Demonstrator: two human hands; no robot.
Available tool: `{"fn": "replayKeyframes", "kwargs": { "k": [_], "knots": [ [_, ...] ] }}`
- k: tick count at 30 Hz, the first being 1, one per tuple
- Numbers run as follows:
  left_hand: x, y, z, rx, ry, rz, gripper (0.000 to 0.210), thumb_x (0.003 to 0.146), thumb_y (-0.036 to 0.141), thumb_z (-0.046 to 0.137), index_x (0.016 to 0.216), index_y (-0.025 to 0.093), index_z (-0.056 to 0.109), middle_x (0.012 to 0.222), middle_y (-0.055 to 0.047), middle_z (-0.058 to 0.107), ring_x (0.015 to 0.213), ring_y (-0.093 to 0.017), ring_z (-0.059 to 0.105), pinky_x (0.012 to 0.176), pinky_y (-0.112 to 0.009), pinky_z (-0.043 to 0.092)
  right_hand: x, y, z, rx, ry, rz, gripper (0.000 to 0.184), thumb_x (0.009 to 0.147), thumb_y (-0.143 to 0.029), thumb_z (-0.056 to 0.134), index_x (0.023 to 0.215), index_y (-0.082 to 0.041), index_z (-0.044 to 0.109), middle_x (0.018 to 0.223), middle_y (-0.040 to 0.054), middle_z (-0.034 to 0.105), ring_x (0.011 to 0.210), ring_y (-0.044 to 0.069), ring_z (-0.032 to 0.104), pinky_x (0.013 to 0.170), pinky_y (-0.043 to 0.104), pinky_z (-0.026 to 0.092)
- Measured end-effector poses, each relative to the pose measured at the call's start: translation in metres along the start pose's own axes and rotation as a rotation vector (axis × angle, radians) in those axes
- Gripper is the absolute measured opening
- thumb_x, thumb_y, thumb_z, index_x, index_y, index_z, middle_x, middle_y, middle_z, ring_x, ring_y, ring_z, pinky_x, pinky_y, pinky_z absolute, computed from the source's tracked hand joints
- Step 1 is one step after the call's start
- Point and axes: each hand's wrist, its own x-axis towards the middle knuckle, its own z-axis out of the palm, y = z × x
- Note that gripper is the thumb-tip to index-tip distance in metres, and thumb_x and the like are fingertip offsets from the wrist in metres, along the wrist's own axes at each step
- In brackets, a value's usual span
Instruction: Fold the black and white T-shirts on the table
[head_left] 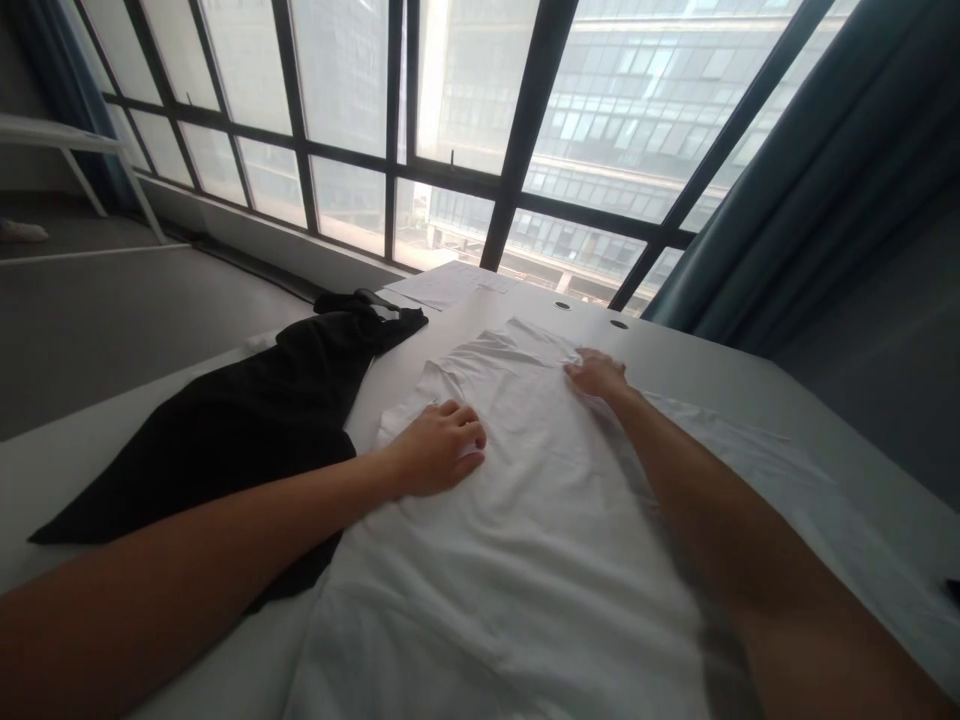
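Note:
A white shirt (525, 480) lies spread and wrinkled over the white table, running from its near side toward the window. My left hand (442, 447) rests on the shirt's left part, fingers loosely bent and the thumb apart from them; no cloth shows pinched there. At the shirt's far right edge, my right hand (598, 374) has its thumb and fingers closed on the fabric. Its fingertips are partly hidden. Left of the shirt lies a crumpled black garment (255, 420), which my left forearm crosses.
More thin white material (757, 460) lies on the table (720, 365) beyond my right forearm. Papers (442, 285) sit at the far corner, near two round cable holes. Large windows (465, 100) and a blue curtain (810, 190) stand behind. Another white table (60, 130) is at far left.

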Motion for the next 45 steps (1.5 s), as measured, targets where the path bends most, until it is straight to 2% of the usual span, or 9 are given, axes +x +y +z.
{"fn": "replayKeyframes", "kwargs": {
  "k": [3,5,11,15,21,29,34,41,45],
  "knots": [
    [-0.001,-0.001,0.003,0.01,-0.019,-0.025,0.024,0.099,0.031,0.055,0.114,0.02,0.069,0.133,-0.011,0.066,0.122,-0.029,0.059,0.108,-0.05,0.046,-0.054,-0.026,0.003,-0.039,-0.003,-0.212,0.056,0.099,-0.048,0.045,0.145,-0.019,0.056,0.156,0.0144,0.05,0.14,0.035,0.048,0.118,0.051,0.034],
    [-0.001,-0.002,0.006,0.01,-0.047,-0.053,0.031,0.1,0.034,0.052,0.125,0.021,0.066,0.145,-0.011,0.06,0.135,-0.03,0.053,0.115,-0.054,0.04,-0.088,-0.035,0.006,-0.025,-0.121,-0.211,0.061,0.099,-0.059,0.04,0.145,-0.021,0.056,0.156,0.0155,0.05,0.137,0.037,0.051,0.113,0.052,0.039],
    [0.0,-0.003,0.006,0.033,-0.067,-0.095,0.04,0.101,0.038,0.049,0.133,0.02,0.064,0.153,-0.011,0.055,0.144,-0.03,0.047,0.12,-0.054,0.034,-0.14,-0.032,0.006,-0.015,-0.323,-0.095,0.089,0.094,-0.082,0.019,0.165,-0.029,0.024,0.174,0.0132,0.011,0.157,0.045,0.011,0.115,0.074,0.024],
    [0.001,-0.002,0.002,0.083,0.063,-0.098,0.033,0.101,0.037,0.05,0.119,0.02,0.072,0.141,-0.012,0.065,0.13,-0.029,0.059,0.116,-0.051,0.038,-0.131,-0.031,0.001,0.009,-0.36,-0.109,0.089,0.094,-0.081,0.016,0.167,-0.029,0.017,0.175,0.0115,0.003,0.157,0.045,0.004,0.114,0.078,0.018],
    [0.002,0.0,-0.001,0.108,0.062,-0.128,0.031,0.101,0.035,0.05,0.107,0.018,0.075,0.123,-0.012,0.074,0.117,-0.029,0.067,0.111,-0.052,0.044,-0.093,-0.021,0.007,0.003,-0.383,-0.108,0.097,0.09,-0.087,0.017,0.167,-0.03,0.013,0.175,0.0095,0.0,0.157,0.046,0.002,0.116,0.077,0.014],
    [0.003,-0.007,0.004,0.106,0.059,-0.11,0.032,0.101,0.038,0.05,0.109,0.02,0.075,0.127,-0.011,0.072,0.123,-0.029,0.064,0.112,-0.051,0.043,-0.029,-0.01,0.016,0.008,-0.317,-0.081,0.091,0.093,-0.083,0.02,0.167,-0.03,0.018,0.175,0.0076,0.004,0.157,0.044,0.006,0.12,0.073,0.012],
    [0.0,-0.012,0.006,0.09,0.006,-0.125,0.034,0.1,0.04,0.051,0.119,0.021,0.071,0.138,-0.009,0.067,0.131,-0.029,0.059,0.114,-0.047,0.043,-0.026,-0.01,0.021,0.025,-0.244,-0.083,0.083,0.097,-0.076,0.018,0.166,-0.03,0.024,0.174,0.0066,0.007,0.158,0.041,0.008,0.118,0.075,0.013],
    [0.004,-0.022,0.007,0.095,-0.054,-0.112,0.035,0.097,0.039,0.055,0.121,0.016,0.067,0.136,-0.015,0.064,0.125,-0.032,0.06,0.111,-0.047,0.045,-0.106,0.039,0.02,0.151,-0.045,-0.195,0.074,0.104,-0.062,0.011,0.16,-0.02,0.037,0.167,0.0113,0.035,0.155,0.026,0.029,0.126,0.047,0.023],
    [0.005,-0.032,0.014,0.093,-0.067,-0.061,0.038,0.099,0.042,0.05,0.123,0.016,0.065,0.137,-0.019,0.063,0.127,-0.033,0.059,0.111,-0.052,0.043,-0.192,0.107,0.011,0.059,-0.084,-0.09,0.072,0.105,-0.059,0.014,0.163,-0.019,0.03,0.169,0.0106,0.03,0.156,0.027,0.026,0.125,0.056,0.022]
  ]
}}
